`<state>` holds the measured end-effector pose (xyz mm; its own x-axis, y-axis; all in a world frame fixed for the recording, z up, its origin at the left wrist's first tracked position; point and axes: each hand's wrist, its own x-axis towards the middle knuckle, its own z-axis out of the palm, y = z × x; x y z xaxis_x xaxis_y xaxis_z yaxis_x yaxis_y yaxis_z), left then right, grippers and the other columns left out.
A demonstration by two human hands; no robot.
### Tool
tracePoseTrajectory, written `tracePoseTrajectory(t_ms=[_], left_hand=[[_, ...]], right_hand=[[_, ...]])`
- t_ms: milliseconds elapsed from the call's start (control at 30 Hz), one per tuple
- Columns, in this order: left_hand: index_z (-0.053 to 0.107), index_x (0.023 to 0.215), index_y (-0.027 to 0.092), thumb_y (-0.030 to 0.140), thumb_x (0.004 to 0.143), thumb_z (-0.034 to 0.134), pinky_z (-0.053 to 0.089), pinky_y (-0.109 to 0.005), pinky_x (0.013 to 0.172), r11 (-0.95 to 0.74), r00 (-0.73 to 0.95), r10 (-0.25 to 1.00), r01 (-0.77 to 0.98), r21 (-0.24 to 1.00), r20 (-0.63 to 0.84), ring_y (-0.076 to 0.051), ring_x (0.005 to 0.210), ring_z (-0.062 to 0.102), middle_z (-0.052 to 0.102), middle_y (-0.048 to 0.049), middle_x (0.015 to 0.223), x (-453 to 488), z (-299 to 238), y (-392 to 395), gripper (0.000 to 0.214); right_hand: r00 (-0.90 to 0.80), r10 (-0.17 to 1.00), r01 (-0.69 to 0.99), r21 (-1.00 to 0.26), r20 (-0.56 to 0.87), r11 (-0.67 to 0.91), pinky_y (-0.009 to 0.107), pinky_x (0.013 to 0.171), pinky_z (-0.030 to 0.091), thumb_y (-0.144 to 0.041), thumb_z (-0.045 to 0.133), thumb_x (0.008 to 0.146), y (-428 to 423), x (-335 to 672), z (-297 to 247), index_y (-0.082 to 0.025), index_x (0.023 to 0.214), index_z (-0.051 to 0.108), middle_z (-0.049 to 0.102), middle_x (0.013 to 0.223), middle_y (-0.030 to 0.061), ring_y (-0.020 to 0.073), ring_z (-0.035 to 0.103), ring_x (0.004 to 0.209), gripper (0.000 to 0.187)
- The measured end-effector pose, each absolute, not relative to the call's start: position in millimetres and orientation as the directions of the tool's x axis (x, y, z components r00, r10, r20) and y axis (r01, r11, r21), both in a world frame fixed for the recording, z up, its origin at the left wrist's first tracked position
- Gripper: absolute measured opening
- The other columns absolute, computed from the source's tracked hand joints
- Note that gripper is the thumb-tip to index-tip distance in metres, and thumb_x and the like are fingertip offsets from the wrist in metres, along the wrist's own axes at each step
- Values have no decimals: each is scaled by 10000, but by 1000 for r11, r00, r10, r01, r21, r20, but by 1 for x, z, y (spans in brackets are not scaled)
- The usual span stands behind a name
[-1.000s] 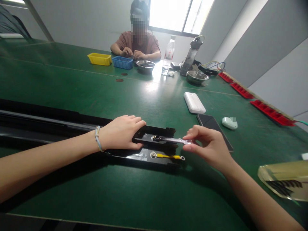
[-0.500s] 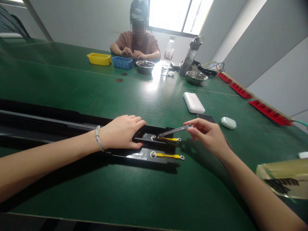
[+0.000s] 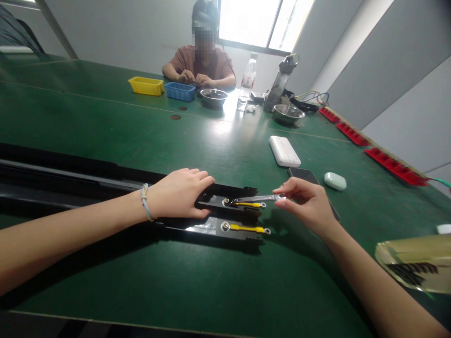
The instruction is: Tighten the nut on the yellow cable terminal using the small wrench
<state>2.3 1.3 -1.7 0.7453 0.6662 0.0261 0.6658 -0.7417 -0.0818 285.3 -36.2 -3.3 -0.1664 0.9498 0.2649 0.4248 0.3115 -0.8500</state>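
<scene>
While the left hand (image 3: 183, 195) lies flat and open, pinning the black rail (image 3: 70, 176) to the worktop (image 3: 211, 281), the right hand (image 3: 306, 204) pinches the wrench (image 3: 255, 199) tail, with its head on the rear nut (image 3: 226, 202). Hands apart. Wrench looks thin, stiff, light and probably slick, so hold it at the far end. Rail is long and rigid.

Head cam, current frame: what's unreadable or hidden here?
All head view.
The wrench: whether its tip seats on the bolt is too small to tell.
The black rail: left end cut by frame edge; a stretch hidden under the left hand.
The phone: near part behind the right hand.
The clear bag: cut by right edge, contents blurred.
The bowl by the blue bin: contents too small.
</scene>
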Motion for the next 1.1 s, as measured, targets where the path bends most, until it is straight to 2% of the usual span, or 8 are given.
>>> tracePoseTrajectory(t_ms=[333,600,767,1100], left_hand=[[530,1113,162,522,732,568,455,-341,742,-739,743,669,669,-84,30,-226,823,581,609,-59,942,3,-3,1,526],[529,1117,164,532,737,558,450,-336,744,-735,739,673,672,-96,18,-225,827,578,607,-61,944,3,-2,1,530],[530,1118,161,531,740,555,451,-338,752,-733,738,675,673,-101,13,-225,835,580,611,-64,952,4,-1,1,530],[528,1122,158,533,748,546,460,-345,750,-738,742,670,669,-87,16,-227,830,581,615,-72,959,2,-1,2,530]], right_hand=[[-210,934,312,-886,287,343,241,464,365,-305,812,605,-53,265,-2,-190,589,580,530,499,-33,105,454,484,259],[-131,952,391,-868,276,306,233,449,369,-260,781,618,-47,271,3,-179,595,597,640,606,11,102,473,485,202],[-128,963,403,-875,238,269,225,431,372,-264,734,666,-39,276,2,-178,719,642,577,553,-22,94,466,453,137],[-133,972,429,-873,192,231,223,434,336,-297,666,742,-29,284,-6,-167,840,665,474,481,-63,82,422,422,163]])
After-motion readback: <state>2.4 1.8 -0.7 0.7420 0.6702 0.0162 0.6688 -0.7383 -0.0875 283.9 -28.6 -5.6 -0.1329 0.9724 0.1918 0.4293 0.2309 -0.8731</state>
